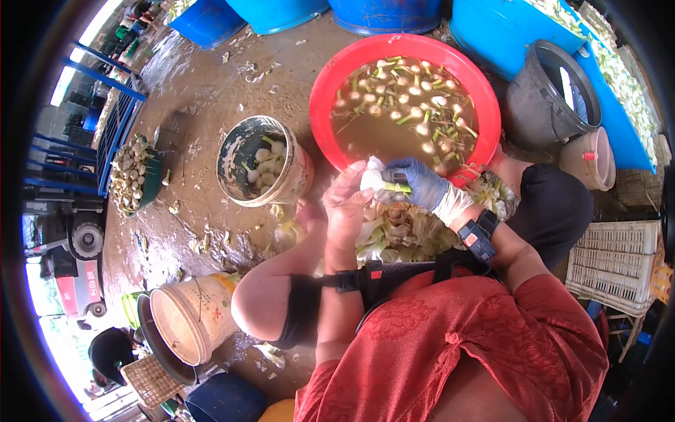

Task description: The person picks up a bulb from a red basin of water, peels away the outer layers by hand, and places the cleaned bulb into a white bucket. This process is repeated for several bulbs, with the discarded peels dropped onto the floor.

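Between my two hands is a white bulb with a short green stem, a garlic bulb [373, 180] by its look, with pale skin lifting at its top. My bare left hand [344, 195] pinches it from the left with thumb and fingers. My right hand [424, 184], in a blue and white glove, is closed on its green stem side; the fingertips are partly hidden. Just beyond the hands stands a red basin [325, 119] of brown water, where many similar bulbs float. Below the hands lies a heap of peeled leaves and skins [401, 228].
Left of the basin, a bucket [299, 172] holds peeled bulbs. Farther left, a green container [151, 184] is heaped with bulbs. A dark grey bucket [538, 98], blue tubs [485, 32] and a white crate [612, 264] stand right. A pale bucket [204, 309] lies lower left.
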Motion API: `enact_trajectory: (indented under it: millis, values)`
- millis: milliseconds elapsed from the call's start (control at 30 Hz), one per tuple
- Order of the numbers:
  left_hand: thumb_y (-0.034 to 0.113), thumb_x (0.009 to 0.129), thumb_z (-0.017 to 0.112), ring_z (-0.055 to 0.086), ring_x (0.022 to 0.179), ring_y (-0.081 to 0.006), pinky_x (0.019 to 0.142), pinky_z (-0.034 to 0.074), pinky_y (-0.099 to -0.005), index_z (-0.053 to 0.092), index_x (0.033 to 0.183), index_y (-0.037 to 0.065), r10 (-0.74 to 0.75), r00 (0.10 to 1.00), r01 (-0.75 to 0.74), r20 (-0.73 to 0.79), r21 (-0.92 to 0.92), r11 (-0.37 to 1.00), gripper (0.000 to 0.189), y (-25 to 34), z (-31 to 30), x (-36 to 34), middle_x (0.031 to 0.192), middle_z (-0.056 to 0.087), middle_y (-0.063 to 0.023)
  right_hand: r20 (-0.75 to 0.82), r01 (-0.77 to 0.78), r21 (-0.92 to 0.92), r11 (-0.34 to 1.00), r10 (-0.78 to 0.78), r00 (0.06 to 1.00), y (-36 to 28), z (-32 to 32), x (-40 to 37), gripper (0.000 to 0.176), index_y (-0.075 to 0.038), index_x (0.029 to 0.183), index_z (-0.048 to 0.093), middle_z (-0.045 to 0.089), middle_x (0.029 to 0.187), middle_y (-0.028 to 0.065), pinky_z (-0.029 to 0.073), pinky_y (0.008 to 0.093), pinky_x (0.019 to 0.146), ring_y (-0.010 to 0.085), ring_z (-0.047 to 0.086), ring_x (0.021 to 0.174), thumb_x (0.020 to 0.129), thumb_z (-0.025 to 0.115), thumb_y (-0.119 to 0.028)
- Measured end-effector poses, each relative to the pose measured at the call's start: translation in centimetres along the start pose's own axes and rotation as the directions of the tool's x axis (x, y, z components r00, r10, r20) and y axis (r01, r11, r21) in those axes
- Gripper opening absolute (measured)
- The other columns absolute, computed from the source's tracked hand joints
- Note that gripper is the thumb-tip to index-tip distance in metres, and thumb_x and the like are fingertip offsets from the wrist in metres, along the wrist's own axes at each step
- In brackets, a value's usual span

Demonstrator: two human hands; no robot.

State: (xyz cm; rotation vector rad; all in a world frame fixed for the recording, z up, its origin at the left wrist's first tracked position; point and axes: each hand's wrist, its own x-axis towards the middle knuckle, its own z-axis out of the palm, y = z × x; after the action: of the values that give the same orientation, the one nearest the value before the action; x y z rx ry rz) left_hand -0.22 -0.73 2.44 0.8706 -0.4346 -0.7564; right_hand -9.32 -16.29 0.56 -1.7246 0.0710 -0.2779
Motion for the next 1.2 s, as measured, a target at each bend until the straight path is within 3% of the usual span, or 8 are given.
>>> enact_trajectory:
  millis: [67,233,367,467,667,733,900,1200]
  values:
    - [-0.007,0.081,0.059,0.057,0.098,-0.0145,0.086,0.046,-0.0266,0.055,0.119,-0.003,0.003,1.000,-0.003,-0.002,-0.052,0.999,0.039,-0.2,0.2,0.2,0.110,0.062,-0.0101,0.053,-0.296,0.477,0.827,0.309,0.950,-0.4,0.3,0.0,0.017,0.001,0.093,0.064,0.066,0.085,0.0071,0.055,0.0264,0.064,0.0139,0.064,0.069,0.085,0.060,-0.013]
    - [0.004,0.085,0.057,0.061,0.090,-0.0166,0.075,0.051,-0.0287,0.054,0.117,-0.004,-0.137,0.981,0.154,-0.137,0.125,0.980,0.033,-0.6,-0.2,0.2,0.102,0.063,-0.0108,0.099,0.137,-0.225,0.965,-0.117,0.988,0.4,0.1,0.4,0.021,0.002,0.101,0.060,0.062,0.083,0.0070,0.056,0.0290,0.063,0.0091,0.060,0.071,0.090,0.055,-0.015]
    - [0.007,0.080,0.059,0.060,0.070,-0.0180,0.058,0.047,-0.0275,0.055,0.113,-0.003,-0.175,0.983,0.157,-0.057,-0.238,0.959,0.034,-0.4,-0.2,0.1,0.090,0.064,-0.0106,-0.078,0.246,0.001,0.969,-0.245,0.966,-2.8,1.3,0.3,0.025,0.001,0.107,0.057,0.057,0.076,0.0050,0.055,0.0309,0.067,0.0088,0.056,0.063,0.090,0.054,-0.017]
    - [0.012,0.076,0.060,0.060,0.069,-0.0227,0.056,0.046,-0.0287,0.057,0.107,-0.002,-0.205,0.978,0.200,0.037,-0.432,0.879,0.035,-0.1,-1.1,0.5,0.086,0.062,-0.0137,-0.031,-0.286,0.815,0.504,0.531,0.847,-5.8,0.9,0.6,0.028,0.000,0.110,0.056,0.058,0.078,0.0039,0.052,0.0339,0.076,0.0104,0.057,0.064,0.088,0.056,-0.018]
    - [0.029,0.087,0.049,0.056,0.102,-0.0279,0.083,0.052,-0.0351,0.049,0.116,-0.008,-0.004,0.892,-0.296,-0.453,-0.589,0.752,0.046,1.7,-5.2,2.1,0.112,0.057,-0.0188,-0.041,0.490,-0.120,0.863,-0.497,0.867,2.5,0.0,1.4,0.026,-0.004,0.101,0.061,0.062,0.073,0.0048,0.046,0.0369,0.078,0.0182,0.064,0.069,0.083,0.064,-0.022]
    - [0.048,0.090,0.047,0.043,0.123,-0.0359,0.097,0.044,-0.0442,0.021,0.136,-0.008,0.004,0.868,-0.386,-0.497,-0.669,0.636,0.078,5.3,-3.9,2.5,0.130,0.043,-0.0238,0.308,0.005,-0.483,0.876,0.165,0.937,4.4,2.4,0.7,0.019,-0.005,0.085,0.064,0.065,0.078,0.0082,0.047,0.0336,0.079,0.0255,0.065,0.076,0.080,0.066,-0.023]
    - [0.041,0.095,0.043,0.051,0.107,-0.0322,0.092,0.042,-0.0424,0.040,0.121,-0.003,-0.196,0.854,0.014,-0.482,-0.356,0.935,0.052,0.3,-5.2,2.0,0.118,0.052,-0.0204,0.119,-0.292,-0.363,0.885,0.355,0.927,7.6,-1.4,2.8,0.022,-0.008,0.094,0.063,0.064,0.095,0.0133,0.047,0.0350,0.082,0.0292,0.062,0.091,0.078,0.065,-0.022]
    - [0.014,0.091,0.052,0.063,0.074,-0.0205,0.064,0.051,-0.0289,0.056,0.102,0.000,-0.277,0.851,0.249,-0.447,-0.122,0.961,0.018,-1.0,-1.6,3.3,0.089,0.064,-0.0122,-0.271,-0.251,-0.962,-0.106,0.282,0.920,20.1,-11.3,1.8,0.032,-0.015,0.110,0.060,0.065,0.104,0.0092,0.046,0.0478,0.085,0.0336,0.060,0.103,0.080,0.050,-0.016]
